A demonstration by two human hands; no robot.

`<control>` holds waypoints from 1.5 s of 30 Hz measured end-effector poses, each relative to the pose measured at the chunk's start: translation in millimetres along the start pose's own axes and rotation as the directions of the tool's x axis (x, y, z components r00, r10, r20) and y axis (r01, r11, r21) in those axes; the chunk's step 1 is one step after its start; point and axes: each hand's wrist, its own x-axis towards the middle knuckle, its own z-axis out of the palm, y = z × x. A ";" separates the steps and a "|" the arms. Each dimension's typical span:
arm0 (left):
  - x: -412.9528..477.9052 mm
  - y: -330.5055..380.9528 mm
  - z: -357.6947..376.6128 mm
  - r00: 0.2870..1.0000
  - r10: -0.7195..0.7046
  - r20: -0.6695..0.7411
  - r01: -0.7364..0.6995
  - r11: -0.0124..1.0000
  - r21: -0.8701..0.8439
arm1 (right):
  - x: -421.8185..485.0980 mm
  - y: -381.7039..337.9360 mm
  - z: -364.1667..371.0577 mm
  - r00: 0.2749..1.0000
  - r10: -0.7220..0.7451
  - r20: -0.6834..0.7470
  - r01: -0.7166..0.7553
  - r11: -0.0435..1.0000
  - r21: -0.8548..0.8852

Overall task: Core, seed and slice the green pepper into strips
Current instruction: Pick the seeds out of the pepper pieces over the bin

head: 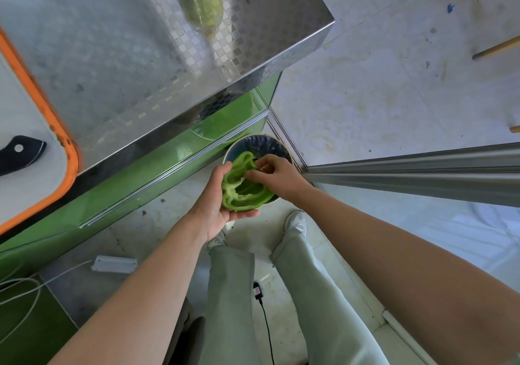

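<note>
Head view, looking straight down: the person is standing over the bin (263, 143) on the floor, beside the green cabinet front. The left hand (216, 210) is cradling the green pepper (242, 193), fingers and thumb curling round its outer skin, the cut-open side facing up, right above the bin mouth. The right hand (277, 177) is reaching in from the other side, its fingers (267, 162) bunching together and pinching at the pale inside of the pepper. Whether they are gripping seeds or a strip of rib is too small to tell from up here.

The risks now. The left hand is only holding the pepper from underneath and one side, so a hard tug from the right could be pulling the whole piece out and dropping it into the bin. A sharp pull could also be tearing the wall and spoiling clean strips. Loose seeds may be missing the bin and scattering on the floor.

Up on the steel surface (126, 55), the knife (19, 153) is lying on the orange-rimmed cutting board (25, 105), untouched, so slicing is not yet under way.
</note>
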 end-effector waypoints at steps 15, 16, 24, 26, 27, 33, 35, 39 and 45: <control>-1.7 2.0 11.0 0.995 0.062 -0.084 -0.052 0.991 0.120 | -1.3 -3.1 10.2 0.970 0.036 -0.241 -0.040 0.999 -0.010; -1.2 3.2 11.6 0.995 0.064 -0.082 -0.054 0.991 0.122 | -2.4 -2.3 9.9 0.969 -0.004 -0.246 -0.001 1.000 -0.019; 3.4 4.0 3.6 0.985 0.050 -0.166 -0.025 0.989 0.145 | -2.2 6.4 3.1 0.957 -0.075 -0.279 0.086 0.996 0.027; 3.4 2.6 2.4 0.987 0.061 -0.148 -0.034 0.983 0.180 | -3.8 -1.7 6.3 0.991 -0.033 -0.128 0.035 0.999 0.011; 3.1 2.1 2.9 0.988 0.065 -0.139 -0.038 0.981 0.190 | -3.3 -5.9 8.8 0.996 0.011 -0.086 -0.009 1.000 0.020; 1.8 2.9 0.9 0.983 0.042 -0.181 -0.013 0.988 0.153 | 7.8 -7.8 10.5 0.994 0.024 -0.106 -0.031 0.998 -0.062; 1.9 3.0 -1.5 0.980 0.040 -0.193 -0.007 0.986 0.166 | 8.6 -6.0 9.7 0.990 -0.017 -0.138 0.002 0.994 -0.108; 1.4 3.5 -0.7 0.969 0.069 -0.238 -0.024 0.982 0.186 | 6.4 -3.6 11.9 0.986 -0.054 -0.155 0.036 0.993 -0.113; 2.2 5.9 -2.9 0.958 0.133 -0.253 -0.065 0.963 0.260 | 4.5 11.7 3.6 0.981 -0.039 -0.191 0.032 0.999 -0.040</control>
